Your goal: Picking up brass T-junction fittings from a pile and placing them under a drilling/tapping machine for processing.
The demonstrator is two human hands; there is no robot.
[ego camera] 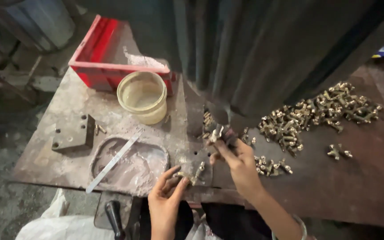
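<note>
Pinching a brass fitting (217, 133) under the machine, the right hand (238, 162) reaches forward; the left hand (167, 195), fingers curled, grips another fitting (187, 175) at the table edge. Nearby, a plastic tub (142, 97) holds cloudy liquid.

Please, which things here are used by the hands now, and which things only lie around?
In use:
left hand on brass fittings
right hand holding a fitting under the machine
brass pile

Lying about:
red crate
plastic tub
metal block
flat strip
</note>
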